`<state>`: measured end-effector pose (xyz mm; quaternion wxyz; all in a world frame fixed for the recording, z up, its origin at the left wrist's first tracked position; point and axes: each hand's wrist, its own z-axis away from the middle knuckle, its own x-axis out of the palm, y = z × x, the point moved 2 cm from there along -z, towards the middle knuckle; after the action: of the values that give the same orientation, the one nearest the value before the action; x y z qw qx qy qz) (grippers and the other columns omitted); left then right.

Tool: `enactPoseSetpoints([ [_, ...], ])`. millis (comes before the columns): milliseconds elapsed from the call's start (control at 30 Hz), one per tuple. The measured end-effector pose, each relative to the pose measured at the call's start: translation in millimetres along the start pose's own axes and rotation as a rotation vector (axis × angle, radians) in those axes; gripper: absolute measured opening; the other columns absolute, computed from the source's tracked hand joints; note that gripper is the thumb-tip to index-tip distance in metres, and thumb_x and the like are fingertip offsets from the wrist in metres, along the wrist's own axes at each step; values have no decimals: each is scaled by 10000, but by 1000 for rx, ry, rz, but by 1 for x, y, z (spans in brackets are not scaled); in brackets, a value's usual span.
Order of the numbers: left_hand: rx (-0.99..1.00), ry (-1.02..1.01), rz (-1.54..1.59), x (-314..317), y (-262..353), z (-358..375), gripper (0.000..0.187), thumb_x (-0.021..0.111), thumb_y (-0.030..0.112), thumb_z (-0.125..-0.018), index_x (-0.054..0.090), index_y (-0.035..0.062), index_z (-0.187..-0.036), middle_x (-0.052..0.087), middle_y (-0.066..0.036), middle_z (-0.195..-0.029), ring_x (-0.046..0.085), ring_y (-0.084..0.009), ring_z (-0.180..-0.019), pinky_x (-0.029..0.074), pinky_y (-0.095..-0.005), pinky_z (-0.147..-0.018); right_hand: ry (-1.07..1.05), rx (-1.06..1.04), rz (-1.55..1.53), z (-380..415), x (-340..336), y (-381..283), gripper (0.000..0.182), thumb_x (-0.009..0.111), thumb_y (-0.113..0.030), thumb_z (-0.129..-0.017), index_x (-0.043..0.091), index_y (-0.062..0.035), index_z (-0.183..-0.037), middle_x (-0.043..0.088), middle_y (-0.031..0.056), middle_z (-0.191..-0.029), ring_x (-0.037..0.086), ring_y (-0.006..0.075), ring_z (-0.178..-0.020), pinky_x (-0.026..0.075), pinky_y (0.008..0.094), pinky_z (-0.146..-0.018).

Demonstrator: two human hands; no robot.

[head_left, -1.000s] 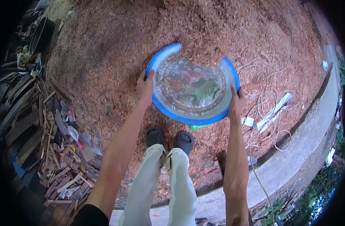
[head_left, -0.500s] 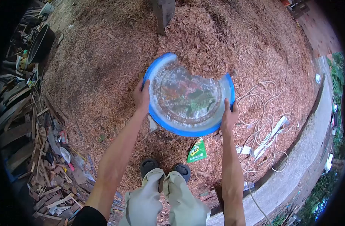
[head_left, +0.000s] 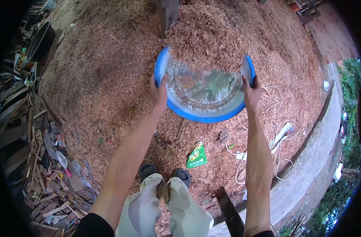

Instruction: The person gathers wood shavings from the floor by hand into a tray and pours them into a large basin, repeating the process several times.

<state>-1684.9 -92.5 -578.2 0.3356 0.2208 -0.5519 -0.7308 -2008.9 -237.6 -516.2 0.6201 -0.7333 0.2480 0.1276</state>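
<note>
Shavings beneath 2 outstretched hands

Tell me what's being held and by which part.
A blue-rimmed tray, held by opposite sides of its rim in the left hand and right hand.

Your basin: smooth plastic look, scuffed inside.
Nearer you than basin: glossy-looking packet; beyond basin: rough wood shavings.
</note>
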Motion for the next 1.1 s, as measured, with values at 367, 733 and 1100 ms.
enactPoseSetpoints([
  [367, 24, 59, -167, -105, 194, 136, 621, 677, 232, -900, 431, 7, -1424, 493, -171, -1407, 474, -284, -1284, 346, -386, -1088, -7, 130, 13, 129, -112, -194, 621, 673, -240, -926, 440, 108, -1384, 604, 232, -1253, 579, 256, -1132, 427, 339, -989],
  [733, 53, 185, -275, -265, 468, 325, 677, 727, 214, -837, 456, 10, -1423, 539, -183, -1378, 523, -306, -1247, 372, -388, -1079, -181, 218, 60, 235, -260, -506, 717, 663, -303, -923, 366, 121, -1419, 436, 307, -1433, 443, 381, -1330, 328, 413, -1114],
  [1100, 154, 436, -95, -414, 629, 399, 562, 691, 267, -824, 560, 20, -1311, 615, -150, -1237, 572, -275, -1133, 414, -368, -1003, -268, -2, -142, 273, -246, -713, 559, 639, -263, -936, 497, 110, -1327, 563, 268, -1292, 546, 349, -1191, 398, 394, -1030],
])
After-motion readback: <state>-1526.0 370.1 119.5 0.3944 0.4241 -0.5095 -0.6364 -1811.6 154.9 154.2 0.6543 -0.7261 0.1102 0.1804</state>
